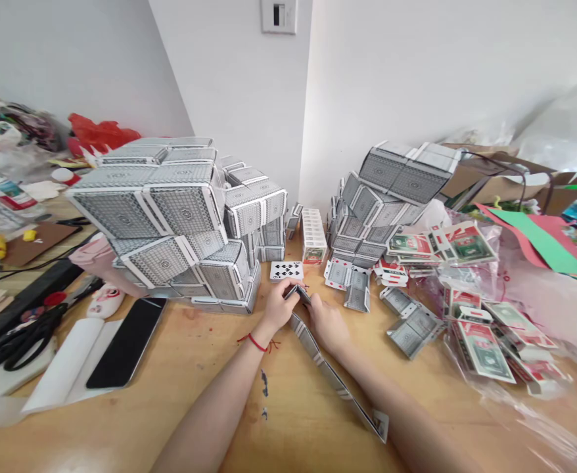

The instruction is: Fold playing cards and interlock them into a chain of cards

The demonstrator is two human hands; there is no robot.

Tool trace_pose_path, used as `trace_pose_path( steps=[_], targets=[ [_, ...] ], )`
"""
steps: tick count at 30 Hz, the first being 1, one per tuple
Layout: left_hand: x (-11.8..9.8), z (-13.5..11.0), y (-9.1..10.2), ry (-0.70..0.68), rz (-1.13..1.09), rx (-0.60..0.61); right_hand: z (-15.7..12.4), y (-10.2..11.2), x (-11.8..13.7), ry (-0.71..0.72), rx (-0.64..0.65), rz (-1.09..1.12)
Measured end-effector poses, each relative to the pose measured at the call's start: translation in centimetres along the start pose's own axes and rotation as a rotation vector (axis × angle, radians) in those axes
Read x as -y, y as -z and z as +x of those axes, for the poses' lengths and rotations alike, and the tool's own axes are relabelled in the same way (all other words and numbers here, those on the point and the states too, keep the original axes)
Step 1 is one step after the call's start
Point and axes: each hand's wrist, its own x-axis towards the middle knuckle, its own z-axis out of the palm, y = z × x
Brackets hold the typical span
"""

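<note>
My left hand, with a red string round its wrist, pinches the far end of a long strip of joined playing cards. My right hand closes on the same end, fingers partly hidden behind it. The strip stands on edge and runs back toward me between my forearms. Beyond my left hand a ten-of-spades-like card lies face up. Right of my hands are a folded card piece and a face-up red-suit card.
Tall stacks of card-built blocks stand left and right. A smartphone, black scissors and a white roll lie left. Red-green card boxes and clear plastic spread on the right. A wall rises behind.
</note>
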Motion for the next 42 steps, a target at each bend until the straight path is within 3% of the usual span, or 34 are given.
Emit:
trace_pose_path(
  steps=[9, 15, 20, 22, 24, 28, 31, 36, 42],
  targets=[
    [0.1, -0.1, 0.2, -0.002, -0.030, 0.021, 0.4, 0.9, -0.3, 0.061, 0.009, 0.033],
    [0.0, -0.2, 0.3, -0.001, -0.081, 0.023, -0.2, 0.8, -0.6, -0.012, 0.031, 0.009],
    [0.3, 0.0, 0.9, -0.009, -0.132, -0.007, -0.3, 1.9, -0.6, -0.028, -0.140, 0.030],
    [0.3, 0.1, 1.1, 0.003, -0.129, -0.025, 0.0, 2.8, -0.8, -0.015, -0.210, -0.040],
    [0.2, 0.1, 1.3, 0.008, -0.119, -0.028, 0.4, 3.6, -1.1, -0.103, -0.226, -0.164],
    [0.4, 0.3, 1.4, -0.015, -0.104, 0.003, 0.8, 4.6, -1.9, -0.288, -0.019, -0.359],
    [0.6, 0.5, 1.4, -0.013, -0.098, 0.014, 0.5, 5.3, -1.9, -0.286, 0.191, -0.404],
    [0.8, 0.6, 1.4, -0.018, -0.100, 0.009, 0.0, 7.1, -0.1, -0.251, 0.409, -0.360],
    [0.7, 0.7, 1.4, -0.013, -0.071, -0.006, 0.2, 7.8, 0.6, -0.291, 0.389, -0.330]
  ],
)
